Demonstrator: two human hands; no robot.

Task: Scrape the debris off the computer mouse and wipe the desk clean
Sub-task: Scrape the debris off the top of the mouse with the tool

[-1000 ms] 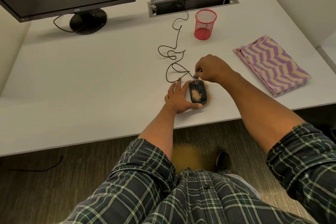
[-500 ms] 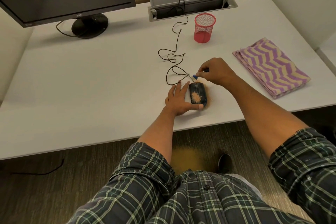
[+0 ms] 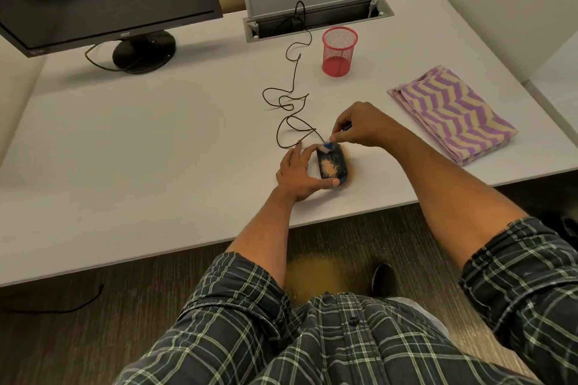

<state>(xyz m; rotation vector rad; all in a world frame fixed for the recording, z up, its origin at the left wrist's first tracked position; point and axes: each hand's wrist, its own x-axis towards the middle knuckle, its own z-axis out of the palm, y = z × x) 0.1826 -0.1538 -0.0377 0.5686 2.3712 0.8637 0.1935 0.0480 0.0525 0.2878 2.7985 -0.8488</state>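
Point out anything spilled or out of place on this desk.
Tan, sand-like debris is spilled on top of the black computer mouse and on the desk along its right side. A similar tan patch lies on the floor below the desk edge.

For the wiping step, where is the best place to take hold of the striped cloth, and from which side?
Probably the near left corner of the folded striped cloth, reached from its left by the right hand once that hand puts down the scraper. The cloth lies flat and folded on the desk, so pinch its stacked edge there and lift.
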